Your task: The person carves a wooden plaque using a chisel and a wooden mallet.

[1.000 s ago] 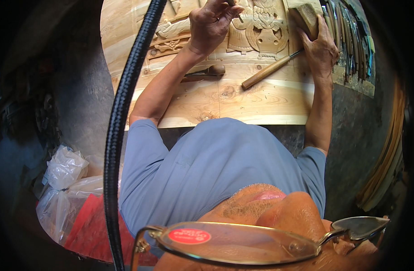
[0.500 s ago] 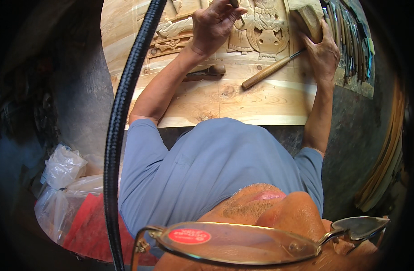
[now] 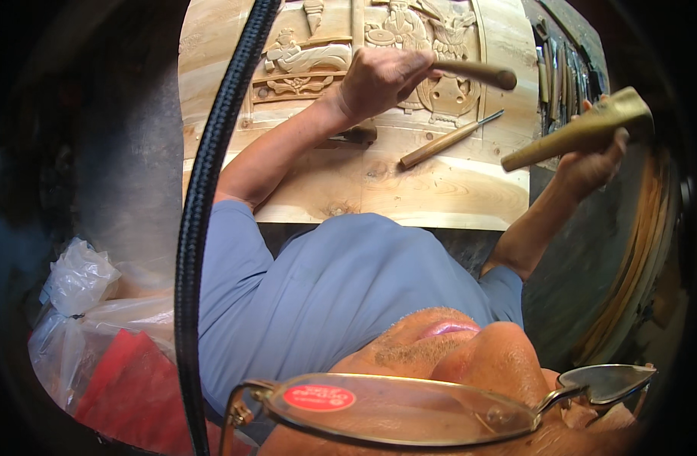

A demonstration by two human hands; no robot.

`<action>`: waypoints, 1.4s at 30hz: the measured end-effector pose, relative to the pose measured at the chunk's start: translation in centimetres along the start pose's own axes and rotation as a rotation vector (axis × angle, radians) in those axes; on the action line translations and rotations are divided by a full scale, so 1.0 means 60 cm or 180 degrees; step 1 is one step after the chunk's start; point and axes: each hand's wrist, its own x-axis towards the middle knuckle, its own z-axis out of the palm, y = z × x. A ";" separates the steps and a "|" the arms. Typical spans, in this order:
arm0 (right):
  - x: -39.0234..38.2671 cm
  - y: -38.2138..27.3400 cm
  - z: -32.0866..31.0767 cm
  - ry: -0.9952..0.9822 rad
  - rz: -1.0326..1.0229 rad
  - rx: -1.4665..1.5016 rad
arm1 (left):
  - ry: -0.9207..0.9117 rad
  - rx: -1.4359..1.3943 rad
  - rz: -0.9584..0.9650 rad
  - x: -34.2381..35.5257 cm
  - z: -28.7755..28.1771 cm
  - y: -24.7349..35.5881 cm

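Observation:
My left hand (image 3: 385, 82) is closed on a carving chisel (image 3: 479, 74), whose wooden handle sticks out to the right over the carved wooden panel (image 3: 379, 182); its blade is hidden by the hand. My right hand (image 3: 591, 163) grips a wooden mallet (image 3: 584, 131), raised off the panel's right edge, its narrow end pointing toward the left. Between the hands, a second chisel (image 3: 443, 144) with a light wooden handle lies on the panel, its metal tip toward the upper right. Beside my left forearm rests another wooden-handled tool (image 3: 360, 134), partly covered.
Several carving tools (image 3: 565, 76) lie in a row at the upper right. A black braided cable (image 3: 204, 197) crosses the view on the left. Clear plastic bags (image 3: 82, 281) and a red sheet (image 3: 132, 380) sit at lower left; curved wooden strips (image 3: 629, 266) stand at right.
My right hand has lifted the mallet away from the panel, to the right. My left hand has come lower and turned, so the chisel handle now points right. The view has shifted slightly.

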 end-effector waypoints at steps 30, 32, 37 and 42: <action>-0.082 -0.148 0.093 0.0053 -0.3361 -0.1448 | -0.0025 0.0077 0.0054 0.006 -0.016 0.017; -0.084 -0.151 0.099 0.0046 -0.3285 -0.1233 | -0.0110 0.0083 0.0020 0.007 -0.014 0.018; -0.075 -0.158 0.098 0.0147 -0.3449 -0.1129 | -0.0038 -0.0012 -0.0018 0.007 -0.023 0.018; -0.085 -0.163 0.105 0.0304 -0.3279 -0.1090 | -0.0081 -0.0086 -0.0027 0.009 -0.019 0.020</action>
